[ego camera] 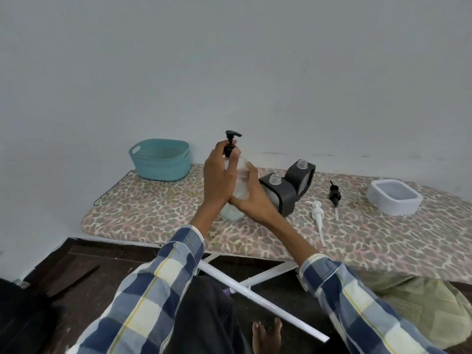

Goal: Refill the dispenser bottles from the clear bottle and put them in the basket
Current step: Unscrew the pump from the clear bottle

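A clear bottle [240, 185] with a black pump head [231, 141] stands on the ironing board. My left hand [221, 175] grips the pump collar at its top, while my right hand [251, 198] wraps around its body from the right. Two black dispenser bottles with open necks stand just right of it, the nearer dispenser bottle [279, 195] in front of the farther dispenser bottle [301, 177]. A white pump [317, 221] and a black pump [334, 195] lie loose on the board. The teal basket [161, 159] sits at the back left.
A white rectangular tub [394, 196] sits at the right of the leopard-print ironing board [153, 210]. The board's white legs [255, 300] cross below its front edge. A bare foot [267, 335] rests on the dark floor. A wall rises right behind the board.
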Tool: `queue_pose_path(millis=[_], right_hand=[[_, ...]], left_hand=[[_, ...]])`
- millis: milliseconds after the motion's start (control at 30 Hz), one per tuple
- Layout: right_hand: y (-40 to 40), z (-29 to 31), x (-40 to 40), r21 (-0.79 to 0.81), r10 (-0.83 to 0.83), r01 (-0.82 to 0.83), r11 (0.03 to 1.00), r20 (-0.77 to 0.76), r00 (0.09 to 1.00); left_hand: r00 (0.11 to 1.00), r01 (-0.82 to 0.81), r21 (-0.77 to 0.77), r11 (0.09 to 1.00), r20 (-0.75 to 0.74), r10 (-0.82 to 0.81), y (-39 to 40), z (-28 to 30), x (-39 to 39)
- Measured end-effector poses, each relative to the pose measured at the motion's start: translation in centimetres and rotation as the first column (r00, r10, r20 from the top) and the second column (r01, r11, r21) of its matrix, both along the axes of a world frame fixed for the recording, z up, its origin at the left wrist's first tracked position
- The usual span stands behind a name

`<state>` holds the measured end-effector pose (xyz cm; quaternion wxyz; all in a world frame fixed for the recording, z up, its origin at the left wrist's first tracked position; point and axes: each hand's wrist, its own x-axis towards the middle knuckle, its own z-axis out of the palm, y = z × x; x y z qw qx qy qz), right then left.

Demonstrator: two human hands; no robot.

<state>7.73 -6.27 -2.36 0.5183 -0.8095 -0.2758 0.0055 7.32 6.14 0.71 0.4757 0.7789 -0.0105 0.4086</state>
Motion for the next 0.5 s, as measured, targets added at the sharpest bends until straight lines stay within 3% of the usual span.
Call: queue_pose_path(millis=[133,300,500], right_hand=[[1.3,-2.9,-0.2,0.1,-0.049,0.045,0.994,0.034,0.998],[1.9,-5.0,0.8,0.17,-0.059,0.063,0.983,-0.032,0.998],[1.7,-5.6,1.1,0.167,-0.069,0.071,0.983,-0.021,0.997]], left_hand=[[0.999,0.036,0.051,0.998,-0.027,-0.035,-0.4,-0.1,0.6],[0.993,0.114,0.039,0.993,-0.047,-0.112,0.0,0.1,0.8],[1.0,0.021,-0.067,0.998,0.008,-0.021,-1.3,-0.2,0.7]])
